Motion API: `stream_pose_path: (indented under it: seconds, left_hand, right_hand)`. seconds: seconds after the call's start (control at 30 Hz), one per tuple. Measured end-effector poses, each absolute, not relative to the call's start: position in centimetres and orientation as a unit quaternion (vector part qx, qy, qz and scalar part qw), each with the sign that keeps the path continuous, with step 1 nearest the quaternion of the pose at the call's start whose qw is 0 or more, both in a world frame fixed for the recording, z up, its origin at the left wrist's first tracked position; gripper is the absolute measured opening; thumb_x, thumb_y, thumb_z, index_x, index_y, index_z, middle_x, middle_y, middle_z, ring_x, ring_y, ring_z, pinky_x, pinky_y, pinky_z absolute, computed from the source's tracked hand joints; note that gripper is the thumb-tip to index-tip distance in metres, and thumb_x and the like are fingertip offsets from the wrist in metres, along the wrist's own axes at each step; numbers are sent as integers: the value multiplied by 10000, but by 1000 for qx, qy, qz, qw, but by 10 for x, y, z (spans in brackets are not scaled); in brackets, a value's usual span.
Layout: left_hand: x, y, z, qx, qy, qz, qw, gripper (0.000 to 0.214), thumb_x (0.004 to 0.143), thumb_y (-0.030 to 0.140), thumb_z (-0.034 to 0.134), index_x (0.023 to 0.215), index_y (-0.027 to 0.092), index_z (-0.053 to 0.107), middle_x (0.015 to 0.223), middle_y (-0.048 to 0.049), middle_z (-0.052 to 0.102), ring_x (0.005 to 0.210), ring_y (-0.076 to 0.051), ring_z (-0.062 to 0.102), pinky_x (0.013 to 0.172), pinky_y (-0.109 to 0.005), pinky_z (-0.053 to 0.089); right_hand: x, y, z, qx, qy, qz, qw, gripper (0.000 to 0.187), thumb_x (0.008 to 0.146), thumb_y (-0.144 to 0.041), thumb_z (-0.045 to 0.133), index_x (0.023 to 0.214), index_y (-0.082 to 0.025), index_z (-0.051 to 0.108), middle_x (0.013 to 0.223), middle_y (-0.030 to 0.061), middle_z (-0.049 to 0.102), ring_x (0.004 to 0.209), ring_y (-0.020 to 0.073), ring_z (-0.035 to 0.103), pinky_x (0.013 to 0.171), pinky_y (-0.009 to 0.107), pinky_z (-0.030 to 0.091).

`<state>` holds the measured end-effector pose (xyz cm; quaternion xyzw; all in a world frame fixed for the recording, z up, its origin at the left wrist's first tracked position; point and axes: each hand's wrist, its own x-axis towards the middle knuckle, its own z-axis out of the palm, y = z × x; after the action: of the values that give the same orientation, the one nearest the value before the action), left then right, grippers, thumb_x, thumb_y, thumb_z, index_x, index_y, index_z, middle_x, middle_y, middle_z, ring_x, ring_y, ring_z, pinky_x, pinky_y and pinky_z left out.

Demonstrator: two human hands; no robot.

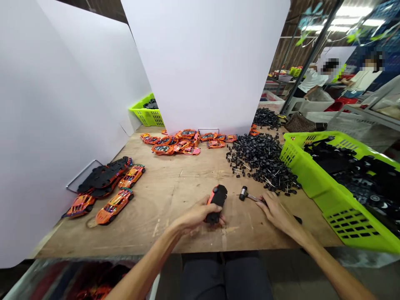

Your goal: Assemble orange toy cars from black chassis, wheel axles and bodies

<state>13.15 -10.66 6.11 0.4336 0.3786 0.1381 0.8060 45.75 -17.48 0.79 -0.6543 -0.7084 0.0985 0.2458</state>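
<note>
My left hand [200, 214] is closed around a toy car [217, 202], whose black underside faces up with a strip of orange body along its left edge. To the right, my right hand [274, 210] rests low over the table with its fingers round the handle of a small hammer [243, 193]. The hammer's dark, metal-banded head points left, towards the car. Beyond the hammer lies a heap of black wheels on thin metal axles [259, 156]. Part of the car's far side is hidden by my fingers.
Orange car bodies [181, 143] lie along the white board [206, 62]. Finished-looking orange cars [115, 204] and black bases [101, 177] are at left. A green basket [346, 208] of black parts stands right, another green basket [146, 114] at back left. Two people work in the background.
</note>
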Motion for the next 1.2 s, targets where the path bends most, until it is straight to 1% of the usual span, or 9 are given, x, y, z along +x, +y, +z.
stream_pose_path:
  seconds: [0.17, 0.23, 0.33, 0.47, 0.63, 0.77, 0.9, 1.03, 1.2]
  left_hand:
    - [123, -68, 63, 486, 410, 74, 768, 457, 589, 465, 932, 857, 156, 727, 736, -26, 740, 616, -177, 675, 630, -294, 518]
    - [122, -60, 60, 517, 449, 67, 726, 481, 523, 482, 954, 775, 159, 702, 678, -26, 725, 597, -192, 670, 588, -290, 491]
    - [123, -53, 51, 567, 512, 95, 638, 487, 470, 485, 947, 696, 175, 646, 600, -6, 680, 561, -187, 630, 520, -267, 413]
    - [124, -46, 36, 589, 540, 131, 586, 413, 486, 442, 923, 636, 175, 645, 591, 18, 647, 566, -157, 583, 523, -255, 374]
    - [122, -41, 24, 583, 565, 156, 562, 436, 432, 394, 947, 645, 187, 628, 564, 42, 600, 555, -152, 554, 529, -258, 372]
    - [122, -43, 24, 587, 561, 173, 557, 434, 436, 387, 938, 620, 196, 595, 590, 50, 584, 566, -144, 542, 529, -253, 353]
    - [124, -45, 25, 588, 557, 180, 559, 422, 451, 368, 918, 589, 201, 555, 583, 63, 554, 555, -127, 509, 532, -252, 350]
    - [124, -45, 24, 584, 558, 171, 564, 400, 454, 354, 903, 592, 201, 560, 589, 56, 569, 555, -130, 514, 532, -256, 355]
    - [123, -46, 26, 584, 557, 160, 568, 397, 488, 389, 896, 607, 205, 564, 557, 56, 561, 535, -131, 510, 519, -255, 345]
  right_hand:
    - [433, -181, 19, -639, -693, 167, 289, 224, 1043, -386, 509, 1100, -243, 672, 898, 66, 772, 747, 261, 735, 672, 358, 572]
    - [417, -177, 26, -620, -689, 172, 334, 285, 1038, -361, 534, 1264, -255, 672, 1105, 80, 802, 961, 285, 773, 838, 402, 615]
    - [397, -171, 30, -583, -701, 194, 361, 404, 1039, -281, 533, 1431, -288, 630, 1390, 45, 714, 1254, 276, 697, 1083, 451, 561]
    - [383, -164, 28, -545, -723, 240, 349, 432, 1020, -198, 533, 1413, -318, 665, 1391, 2, 709, 1259, 262, 699, 1113, 477, 559]
    - [376, -153, 29, -585, -657, 160, 448, 426, 995, -188, 576, 1387, -311, 689, 1364, 12, 725, 1284, 274, 680, 1144, 493, 535]
    - [370, -153, 28, -545, -723, 211, 368, 514, 952, -105, 533, 1381, -337, 693, 1327, -11, 746, 1173, 262, 743, 1045, 454, 610]
    - [370, -166, 27, -568, -688, 186, 412, 506, 964, -108, 527, 1388, -332, 690, 1325, 1, 747, 1217, 267, 719, 1091, 461, 578]
    - [372, -177, 23, -553, -716, 212, 370, 531, 941, -84, 523, 1368, -343, 704, 1277, 1, 770, 1096, 261, 771, 993, 442, 635]
    - [369, -169, 21, -559, -682, 214, 420, 450, 947, -118, 573, 1305, -327, 748, 1318, 7, 750, 1195, 274, 735, 1071, 463, 593]
